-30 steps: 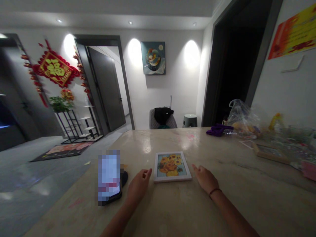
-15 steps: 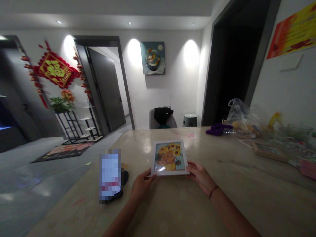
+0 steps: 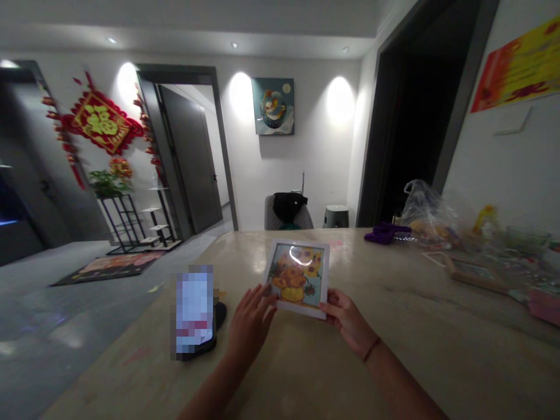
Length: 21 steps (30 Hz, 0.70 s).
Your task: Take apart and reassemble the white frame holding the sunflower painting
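Observation:
A white picture frame (image 3: 299,279) with a sunflower picture behind glossy glass is tilted above the marble-look table (image 3: 306,373). My right hand (image 3: 347,319) pinches its lower right corner, thumb on the front. At the lower left corner is my left hand (image 3: 251,321), back of the hand up, fingers stretched toward the frame's edge; whether they grip it or only touch it is hard to tell. Light reflects off the upper part of the glass.
A phone (image 3: 195,312) stands on a dark holder left of my left hand. To the right lie a purple item (image 3: 385,233), a clear plastic bag (image 3: 431,216), a wooden frame (image 3: 476,274) and a pink object (image 3: 545,306). A chair (image 3: 271,213) stands beyond the table.
The picture frame has turned slightly and tilted up, its glare moving from bottom to top. My left hand has changed from gripping the corner to flatter, more extended fingers.

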Each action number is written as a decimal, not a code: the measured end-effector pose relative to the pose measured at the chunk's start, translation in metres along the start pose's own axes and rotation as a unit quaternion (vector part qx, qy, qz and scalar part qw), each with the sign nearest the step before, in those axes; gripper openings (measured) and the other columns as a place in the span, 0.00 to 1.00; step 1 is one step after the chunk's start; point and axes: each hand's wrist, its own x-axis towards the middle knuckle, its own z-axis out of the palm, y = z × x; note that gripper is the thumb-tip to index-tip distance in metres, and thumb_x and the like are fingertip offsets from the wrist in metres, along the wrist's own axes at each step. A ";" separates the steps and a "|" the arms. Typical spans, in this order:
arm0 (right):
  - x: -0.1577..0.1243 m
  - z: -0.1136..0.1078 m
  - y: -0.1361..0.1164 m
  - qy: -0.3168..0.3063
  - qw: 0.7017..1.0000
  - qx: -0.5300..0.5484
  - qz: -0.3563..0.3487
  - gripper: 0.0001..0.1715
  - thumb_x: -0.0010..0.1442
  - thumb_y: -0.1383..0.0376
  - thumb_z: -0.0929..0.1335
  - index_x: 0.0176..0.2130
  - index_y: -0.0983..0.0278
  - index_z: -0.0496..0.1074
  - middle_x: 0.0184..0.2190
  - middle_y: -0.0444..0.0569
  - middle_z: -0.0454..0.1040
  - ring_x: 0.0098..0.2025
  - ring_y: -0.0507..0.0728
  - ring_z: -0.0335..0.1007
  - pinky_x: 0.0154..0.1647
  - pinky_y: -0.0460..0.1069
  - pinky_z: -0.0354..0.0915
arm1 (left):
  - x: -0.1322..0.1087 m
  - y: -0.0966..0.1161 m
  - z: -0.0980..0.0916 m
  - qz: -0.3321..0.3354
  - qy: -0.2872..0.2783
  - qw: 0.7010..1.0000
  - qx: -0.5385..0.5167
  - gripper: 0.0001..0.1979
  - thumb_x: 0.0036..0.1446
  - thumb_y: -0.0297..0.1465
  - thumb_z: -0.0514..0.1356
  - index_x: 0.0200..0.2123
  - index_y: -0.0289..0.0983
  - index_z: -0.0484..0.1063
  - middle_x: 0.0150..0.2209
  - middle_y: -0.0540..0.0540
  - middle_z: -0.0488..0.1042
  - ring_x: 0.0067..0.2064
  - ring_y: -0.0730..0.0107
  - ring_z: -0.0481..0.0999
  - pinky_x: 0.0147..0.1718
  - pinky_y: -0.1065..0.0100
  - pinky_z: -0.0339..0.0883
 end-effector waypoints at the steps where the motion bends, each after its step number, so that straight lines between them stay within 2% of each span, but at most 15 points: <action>1: -0.001 0.002 -0.001 -0.003 1.000 0.000 0.002 0.22 0.34 0.63 0.75 0.31 0.63 0.67 0.30 0.44 0.75 0.33 0.55 0.72 0.32 0.47 0.66 | 0.001 0.000 -0.001 0.018 -0.033 0.999 -0.005 0.13 0.53 0.30 0.53 0.42 0.41 0.72 0.50 0.44 0.70 0.51 0.58 0.68 0.51 0.55 0.59; 4: -0.002 0.004 -0.001 -0.010 1.000 -0.001 0.005 0.22 0.33 0.63 0.75 0.31 0.64 0.67 0.30 0.44 0.75 0.32 0.55 0.72 0.31 0.47 0.66 | 0.001 0.002 -0.002 0.028 -0.088 0.995 -0.026 0.13 0.55 0.30 0.51 0.40 0.42 0.73 0.47 0.45 0.72 0.45 0.60 0.73 0.45 0.57 0.65; 9: -0.001 0.004 -0.001 -0.014 1.000 -0.009 -0.004 0.22 0.35 0.60 0.75 0.31 0.64 0.68 0.31 0.46 0.76 0.32 0.56 0.72 0.30 0.48 0.66 | -0.001 0.007 -0.001 0.010 -0.100 0.994 -0.035 0.12 0.55 0.30 0.51 0.40 0.42 0.71 0.48 0.46 0.71 0.46 0.61 0.72 0.45 0.60 0.65; 13: 0.001 0.004 -0.008 -0.005 0.998 -0.061 -0.028 0.24 0.34 0.57 0.75 0.31 0.65 0.70 0.29 0.47 0.76 0.30 0.56 0.71 0.27 0.49 0.67 | -0.001 0.011 0.000 0.002 -0.123 0.992 -0.012 0.13 0.57 0.29 0.49 0.43 0.42 0.68 0.50 0.46 0.70 0.47 0.62 0.71 0.42 0.62 0.67; 15: 0.004 0.000 -0.012 0.017 0.995 -0.081 -0.056 0.24 0.35 0.54 0.74 0.31 0.66 0.72 0.28 0.48 0.76 0.28 0.55 0.70 0.25 0.48 0.65 | 0.000 0.013 -0.002 -0.006 -0.112 0.993 -0.019 0.13 0.57 0.28 0.48 0.43 0.42 0.68 0.50 0.46 0.70 0.48 0.63 0.70 0.42 0.63 0.67; 18: 0.010 -0.014 -0.011 0.097 0.987 -0.072 -0.106 0.24 0.40 0.49 0.71 0.29 0.66 0.73 0.29 0.50 0.75 0.26 0.53 0.69 0.23 0.46 0.62 | 0.000 0.017 -0.004 -0.047 -0.075 0.994 -0.057 0.12 0.57 0.31 0.49 0.43 0.41 0.66 0.51 0.46 0.68 0.48 0.63 0.71 0.42 0.64 0.67; 20: 0.015 -0.021 -0.004 0.136 0.983 -0.057 -0.105 0.24 0.41 0.48 0.70 0.30 0.65 0.73 0.32 0.51 0.75 0.31 0.54 0.70 0.27 0.46 0.63 | -0.001 0.019 -0.004 -0.076 -0.064 0.990 -0.103 0.11 0.56 0.32 0.49 0.42 0.42 0.66 0.52 0.47 0.67 0.47 0.63 0.72 0.42 0.62 0.67; 21: 0.017 -0.023 0.001 0.132 0.986 -0.047 -0.089 0.23 0.40 0.49 0.70 0.30 0.64 0.73 0.34 0.51 0.75 0.34 0.55 0.70 0.30 0.46 0.63 | -0.002 0.020 -0.003 -0.089 -0.065 0.985 -0.133 0.11 0.56 0.33 0.50 0.42 0.42 0.65 0.52 0.47 0.67 0.45 0.64 0.73 0.42 0.62 0.67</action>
